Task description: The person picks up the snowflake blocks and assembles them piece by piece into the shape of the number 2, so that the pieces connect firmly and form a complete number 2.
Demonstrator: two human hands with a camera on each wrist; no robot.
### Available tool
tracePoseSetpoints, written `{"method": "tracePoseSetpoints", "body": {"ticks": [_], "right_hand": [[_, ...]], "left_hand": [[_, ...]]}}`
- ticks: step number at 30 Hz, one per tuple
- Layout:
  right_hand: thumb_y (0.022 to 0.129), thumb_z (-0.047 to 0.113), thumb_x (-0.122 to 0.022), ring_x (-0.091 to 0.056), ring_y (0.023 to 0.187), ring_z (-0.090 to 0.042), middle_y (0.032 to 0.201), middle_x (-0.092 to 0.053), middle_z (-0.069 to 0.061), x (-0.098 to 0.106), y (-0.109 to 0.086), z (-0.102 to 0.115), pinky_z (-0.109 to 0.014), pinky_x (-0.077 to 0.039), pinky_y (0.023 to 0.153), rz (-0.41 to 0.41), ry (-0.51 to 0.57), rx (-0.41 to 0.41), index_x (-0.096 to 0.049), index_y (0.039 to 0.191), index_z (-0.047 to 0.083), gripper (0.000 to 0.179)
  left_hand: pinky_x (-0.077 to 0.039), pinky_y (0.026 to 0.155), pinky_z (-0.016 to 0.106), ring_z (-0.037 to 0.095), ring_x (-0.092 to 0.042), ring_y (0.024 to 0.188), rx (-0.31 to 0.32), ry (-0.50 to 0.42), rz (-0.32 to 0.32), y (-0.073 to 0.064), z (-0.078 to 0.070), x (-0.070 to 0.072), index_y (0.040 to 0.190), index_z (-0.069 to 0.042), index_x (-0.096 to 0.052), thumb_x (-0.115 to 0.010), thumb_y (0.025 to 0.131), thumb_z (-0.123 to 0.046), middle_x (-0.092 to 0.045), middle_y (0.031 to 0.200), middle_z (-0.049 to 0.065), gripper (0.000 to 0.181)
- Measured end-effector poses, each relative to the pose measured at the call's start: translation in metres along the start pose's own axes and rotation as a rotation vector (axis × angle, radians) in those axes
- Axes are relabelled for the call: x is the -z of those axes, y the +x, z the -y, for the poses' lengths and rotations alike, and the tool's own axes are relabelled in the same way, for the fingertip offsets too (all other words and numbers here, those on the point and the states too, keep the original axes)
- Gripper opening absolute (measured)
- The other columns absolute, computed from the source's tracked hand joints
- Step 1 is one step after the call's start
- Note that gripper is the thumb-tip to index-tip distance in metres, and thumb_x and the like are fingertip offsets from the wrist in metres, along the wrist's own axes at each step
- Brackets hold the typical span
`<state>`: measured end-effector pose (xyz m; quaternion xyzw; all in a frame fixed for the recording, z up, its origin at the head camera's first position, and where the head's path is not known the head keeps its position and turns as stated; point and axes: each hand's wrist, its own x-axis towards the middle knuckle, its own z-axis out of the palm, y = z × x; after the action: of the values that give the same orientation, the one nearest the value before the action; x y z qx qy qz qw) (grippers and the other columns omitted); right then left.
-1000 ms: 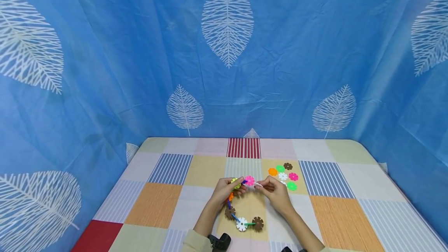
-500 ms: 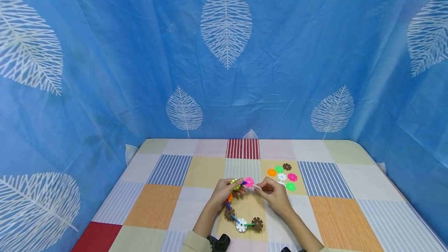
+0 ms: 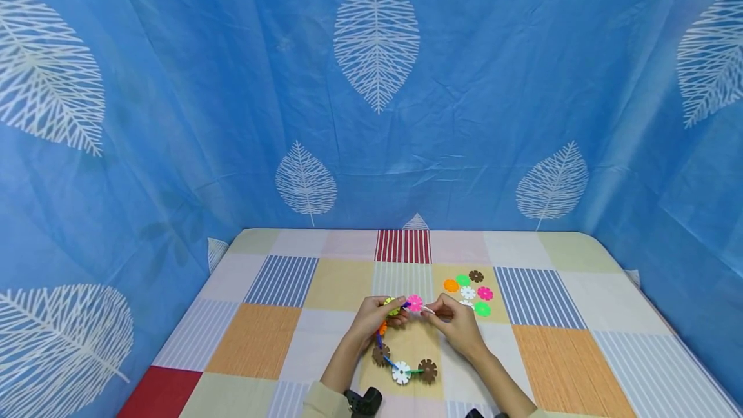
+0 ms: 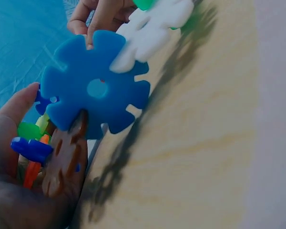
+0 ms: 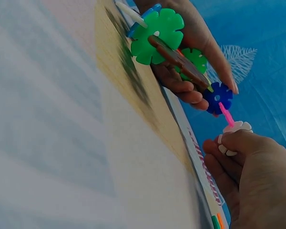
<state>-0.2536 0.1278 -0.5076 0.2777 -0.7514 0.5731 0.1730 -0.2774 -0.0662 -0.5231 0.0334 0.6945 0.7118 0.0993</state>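
Observation:
A curved chain of notched plastic snowflake discs hangs from my left hand (image 3: 368,318), whose thumb and fingers pinch it at the yellow disc (image 3: 391,306). Beyond that disc, a dark blue one (image 5: 218,98) leads to a pink disc (image 3: 415,303). My right hand (image 3: 455,324) pinches a white disc (image 5: 243,126) at the pink one's edge; its fingertips cover part of it. Below the left hand, the chain runs through an orange disc (image 3: 382,328), a brown disc (image 3: 380,355), a blue disc (image 4: 71,86) and a white disc (image 3: 401,373) to a brown end disc (image 3: 427,371).
Several loose discs lie beyond the right hand, among them an orange disc (image 3: 451,285), a dark brown disc (image 3: 476,276) and a green disc (image 3: 482,309). Patchwork cloth (image 3: 255,340) covers the table. A blue leaf-print curtain (image 3: 464,82) encloses its back and sides.
Both hands stay in nearly the same place. The white disc in the right fingers has tilted slightly against the pink one; the rest of the chain hangs as before.

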Motion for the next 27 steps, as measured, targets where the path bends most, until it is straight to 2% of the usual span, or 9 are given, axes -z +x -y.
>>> {"method": "tracePoseSetpoints", "body": {"ticks": [6, 10, 13, 17, 22, 27], "right_hand": [[0.073, -0.015, -0.068, -0.067, 0.070, -0.034, 0.078, -0.068, -0.017, -0.002, -0.001, -0.008, -0.032, -0.056, 0.063, -0.016, -0.041, 0.025, -0.058, 0.075, -0.005, 0.014], [0.072, -0.011, -0.071, -0.067, 0.070, -0.022, 0.080, -0.069, -0.010, -0.005, -0.003, -0.024, -0.027, -0.055, 0.064, -0.047, -0.085, 0.026, -0.062, 0.075, 0.003, 0.017], [0.072, -0.003, -0.074, -0.064, 0.070, -0.012, 0.081, -0.068, -0.002, -0.006, -0.004, -0.032, -0.022, -0.053, 0.063, -0.068, -0.106, 0.032, -0.063, 0.075, 0.011, 0.018], [0.072, 0.002, -0.076, -0.058, 0.064, -0.007, 0.076, -0.063, 0.005, -0.007, -0.004, -0.035, -0.020, -0.052, 0.057, -0.050, -0.126, 0.089, -0.063, 0.075, 0.015, 0.018], [0.072, -0.001, -0.075, -0.059, 0.062, -0.006, 0.074, -0.063, 0.006, -0.005, -0.003, -0.035, -0.018, -0.051, 0.057, -0.009, -0.160, 0.185, -0.063, 0.075, 0.012, 0.018], [0.070, -0.002, -0.076, -0.058, 0.063, -0.005, 0.073, -0.061, 0.008, -0.002, -0.002, -0.034, -0.014, -0.049, 0.059, 0.008, -0.241, 0.263, -0.062, 0.075, 0.012, 0.021]], "left_hand": [[-0.055, 0.066, 0.033, 0.024, -0.067, 0.070, -0.029, -0.001, 0.071, 0.001, 0.000, 0.002, 0.093, 0.008, -0.067, -0.063, 0.088, -0.024, -0.067, 0.080, 0.018, 0.032], [-0.055, 0.068, 0.032, 0.021, -0.066, 0.070, -0.024, 0.006, 0.106, -0.001, -0.002, 0.004, 0.091, 0.006, -0.066, -0.063, 0.088, -0.021, -0.067, 0.081, 0.015, 0.028], [-0.055, 0.067, 0.031, 0.021, -0.066, 0.068, 0.002, 0.001, 0.124, -0.003, -0.003, 0.004, 0.087, 0.004, -0.063, -0.062, 0.089, -0.022, -0.067, 0.081, 0.014, 0.026], [-0.054, 0.063, 0.029, 0.021, -0.066, 0.064, 0.012, 0.015, 0.125, -0.003, -0.001, 0.004, 0.083, 0.000, -0.060, -0.062, 0.089, -0.026, -0.068, 0.078, 0.014, 0.027], [-0.051, 0.054, 0.024, 0.014, -0.060, 0.052, -0.068, 0.027, 0.097, -0.002, 0.002, 0.002, 0.084, 0.004, -0.062, -0.064, 0.088, -0.019, -0.066, 0.072, 0.008, 0.024], [-0.051, 0.053, 0.023, 0.012, -0.059, 0.050, -0.123, -0.003, 0.126, 0.000, 0.002, 0.000, 0.087, 0.011, -0.061, -0.061, 0.089, -0.009, -0.066, 0.072, 0.009, 0.021]]}}
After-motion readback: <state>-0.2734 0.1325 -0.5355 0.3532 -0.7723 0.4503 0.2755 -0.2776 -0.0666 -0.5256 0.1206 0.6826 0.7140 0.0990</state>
